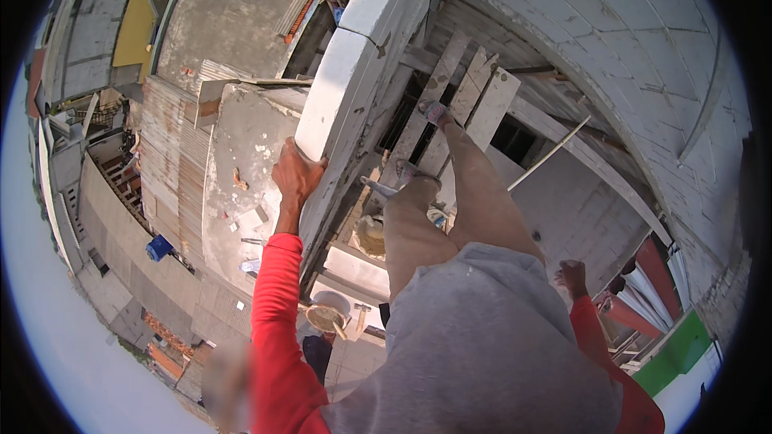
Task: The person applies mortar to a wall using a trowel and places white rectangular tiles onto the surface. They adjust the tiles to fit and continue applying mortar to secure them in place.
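My left hand (pixel 297 174) is closed around the near end of a white block (pixel 330 98) on top of a wall. Its thumb lies across the wall's top, and its fingers bend over the outer side. More white block continues the course ahead, past a visible joint (pixel 362 30). Low at my right side hangs my right hand (pixel 572 277), its fingers curled into a loose fist with nothing showing in it. Both forearms wear red sleeves. My feet (pixel 434 112) stand on wooden planks (pixel 466 100) inside the wall.
Dark gaps (pixel 511 140) open beside the planks. A thin pole (pixel 550 153) leans to the right. A round pan (pixel 326 319), a hammer (pixel 361 318) and a yellowish sack (pixel 369 235) lie below. Outside the wall, a concrete ledge (pixel 241 133) and rusty roof sheets (pixel 165 165) sit lower.
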`<state>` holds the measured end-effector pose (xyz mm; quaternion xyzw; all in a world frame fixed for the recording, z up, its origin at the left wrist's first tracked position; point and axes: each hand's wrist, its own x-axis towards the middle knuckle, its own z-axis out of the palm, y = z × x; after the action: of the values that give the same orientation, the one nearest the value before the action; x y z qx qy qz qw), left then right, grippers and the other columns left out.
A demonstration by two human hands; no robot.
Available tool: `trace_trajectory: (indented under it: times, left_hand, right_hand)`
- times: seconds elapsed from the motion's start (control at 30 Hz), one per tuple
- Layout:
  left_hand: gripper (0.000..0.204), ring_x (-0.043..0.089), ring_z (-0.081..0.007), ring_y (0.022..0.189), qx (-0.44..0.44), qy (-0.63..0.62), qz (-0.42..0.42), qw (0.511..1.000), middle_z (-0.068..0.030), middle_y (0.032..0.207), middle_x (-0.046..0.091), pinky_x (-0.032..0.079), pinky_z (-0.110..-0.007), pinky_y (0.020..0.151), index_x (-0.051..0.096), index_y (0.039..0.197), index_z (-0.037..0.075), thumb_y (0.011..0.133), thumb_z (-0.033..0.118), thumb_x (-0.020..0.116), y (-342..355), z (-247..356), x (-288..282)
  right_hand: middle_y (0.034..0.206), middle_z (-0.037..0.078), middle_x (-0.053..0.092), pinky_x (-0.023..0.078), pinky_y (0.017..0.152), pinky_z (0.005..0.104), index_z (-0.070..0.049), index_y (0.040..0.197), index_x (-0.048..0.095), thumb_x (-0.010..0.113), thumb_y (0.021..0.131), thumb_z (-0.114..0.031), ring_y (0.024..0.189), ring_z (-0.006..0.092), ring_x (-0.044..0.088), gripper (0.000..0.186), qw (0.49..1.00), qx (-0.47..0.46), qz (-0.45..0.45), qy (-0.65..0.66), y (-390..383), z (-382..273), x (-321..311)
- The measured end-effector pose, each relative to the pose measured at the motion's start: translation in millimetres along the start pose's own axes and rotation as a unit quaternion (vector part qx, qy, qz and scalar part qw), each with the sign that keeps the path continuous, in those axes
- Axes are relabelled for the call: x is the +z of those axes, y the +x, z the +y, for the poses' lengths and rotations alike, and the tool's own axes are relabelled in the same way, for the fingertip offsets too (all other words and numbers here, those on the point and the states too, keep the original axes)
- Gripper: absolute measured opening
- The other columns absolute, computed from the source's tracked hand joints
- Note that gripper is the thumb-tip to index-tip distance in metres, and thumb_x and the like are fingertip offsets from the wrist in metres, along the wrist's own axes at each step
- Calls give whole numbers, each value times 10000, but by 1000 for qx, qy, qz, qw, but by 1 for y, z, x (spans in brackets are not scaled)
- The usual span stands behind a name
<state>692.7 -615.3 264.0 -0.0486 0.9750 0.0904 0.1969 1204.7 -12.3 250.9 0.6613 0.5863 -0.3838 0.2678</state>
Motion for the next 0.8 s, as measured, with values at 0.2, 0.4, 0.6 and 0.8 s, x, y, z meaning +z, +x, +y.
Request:
trace_trajectory:
  times: [0.2,0.4,0.6,0.8]
  left_hand:
    - [761,737,-447,1030,-5,33,0,999,-246,1109,746,575,-528,882,578,1261,3,730,427,921,1,2,-3]
    - [800,740,-449,1028,-15,57,-13,998,-262,1107,748,572,-520,881,565,1278,-14,730,446,924,4,2,-5]
    - [818,742,-435,1040,-32,42,-19,998,-254,1090,755,569,-521,920,557,1304,-11,731,442,925,4,11,-8]
    - [793,743,-418,997,-51,85,-27,995,-235,1070,747,573,-514,910,554,1276,-15,724,419,923,7,14,-5]
  right_hand:
    - [759,138,731,571,481,353,-7,996,720,665,978,-217,557,241,707,218,999,4,-34,-17,4,-14,3]
    - [776,111,743,579,503,331,-18,1019,738,663,997,-231,589,220,722,228,999,-7,-37,-35,14,-35,16]
    - [777,85,729,536,546,299,-5,1015,750,653,1014,-195,603,142,665,214,990,-134,1,-43,10,-115,62]
    - [1105,170,755,613,811,350,39,1391,656,626,1067,-386,920,213,739,536,936,-234,-248,92,2,-283,296]
